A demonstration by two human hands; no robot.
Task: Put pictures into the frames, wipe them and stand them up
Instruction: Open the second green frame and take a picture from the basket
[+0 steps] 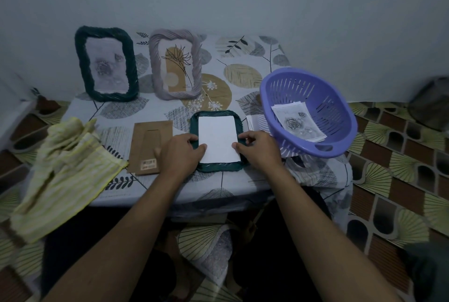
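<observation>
So, a low desk (170, 190) with a leaf-print cover is pushed up against a plain grey-blue wall, with a patterned mat on the floor around it.

The left hand (181, 151) is curled over the left rim of the flat green frame (218, 168), thumb tip pressed on the lower left corner of the white paper (217, 139). The right hand (258, 150) is set the same way on the right rim, fingers bent, one fingertip on the paper's lower right edge. The paper is laid blank side up inside the frame, which lies flat near the front middle of the desk.

Just left of it a brown backing board (148, 146) lies flat, partly covered by the left hand. Further left a yellow striped cloth (65, 168) is draped over the desk's corner. To the right a purple basket (313, 92) is tilted at the desk's edge, with a rose picture (298, 124) inside it.

At the back, a standing green frame (81, 58) and a grey frame (155, 63) are propped upright side by side, a picture in each.
</observation>
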